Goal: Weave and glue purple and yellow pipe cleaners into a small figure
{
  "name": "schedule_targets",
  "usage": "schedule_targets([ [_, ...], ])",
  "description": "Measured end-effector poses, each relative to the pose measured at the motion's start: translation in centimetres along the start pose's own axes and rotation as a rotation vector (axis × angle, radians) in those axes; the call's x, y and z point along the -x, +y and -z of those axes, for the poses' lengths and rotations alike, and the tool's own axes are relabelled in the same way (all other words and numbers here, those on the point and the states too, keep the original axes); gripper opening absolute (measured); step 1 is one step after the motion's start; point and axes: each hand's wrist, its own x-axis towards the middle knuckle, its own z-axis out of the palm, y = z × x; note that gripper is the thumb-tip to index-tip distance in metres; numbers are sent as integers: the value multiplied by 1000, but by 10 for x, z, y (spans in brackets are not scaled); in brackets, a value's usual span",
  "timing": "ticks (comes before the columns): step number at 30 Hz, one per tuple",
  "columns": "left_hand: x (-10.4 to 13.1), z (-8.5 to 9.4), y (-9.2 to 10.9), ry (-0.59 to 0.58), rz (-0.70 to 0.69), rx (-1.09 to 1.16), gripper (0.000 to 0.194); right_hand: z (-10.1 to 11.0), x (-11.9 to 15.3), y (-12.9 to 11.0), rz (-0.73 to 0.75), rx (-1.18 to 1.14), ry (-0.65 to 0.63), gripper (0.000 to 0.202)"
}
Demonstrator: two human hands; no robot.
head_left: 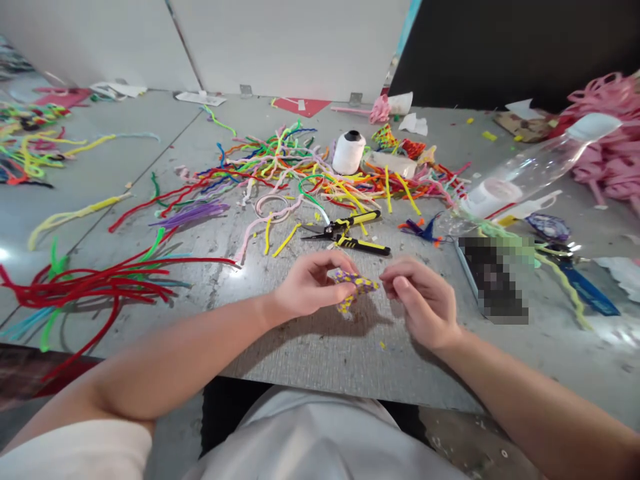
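My left hand (316, 285) pinches a small woven piece (364, 285) in purple and yellow, which looks made of pipe cleaners. Part of it is hidden behind the thumb and fingers. Close to its right tip is my right hand (423, 297), with thumb and fingertips pressed together; whatever they hold, if anything, is too small to make out. Just beyond both hands lie black and yellow pliers (345, 233), jaws pointing left and handles spread. Short yellow pipe cleaner pieces (286, 240) are scattered beside them.
A heap of coloured pipe cleaners (280, 163) surrounds a white thread spool (349, 153). Red pipe cleaners (95, 283) lie at left. On the right are a phone (470, 267), a clear plastic bottle (543, 163) and a pink bundle (607, 127). Upright white panels (295, 47) stand behind.
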Motion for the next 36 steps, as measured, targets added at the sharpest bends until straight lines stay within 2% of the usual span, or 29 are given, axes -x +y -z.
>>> schedule_targets([
  [2,1,0,2,-20,-24,-28,22,5,-1,-5,166,42,-74,11],
  [4,2,-1,5,-38,-61,-73,16,10,-4,-11,238,69,-126,20],
  [8,5,-5,10,-68,-169,-221,14,10,-4,-14,220,62,-164,28],
  [17,2,-8,21,-210,-243,-444,19,11,2,-15,262,22,-297,30],
  [23,0,-10,23,-242,-249,-487,15,15,2,-19,287,51,-325,31],
  [30,-2,-7,22,-293,-265,-437,20,17,0,-20,296,42,-327,29],
  [36,-2,-7,22,-280,-257,-427,20,17,0,-18,310,61,-338,24],
])
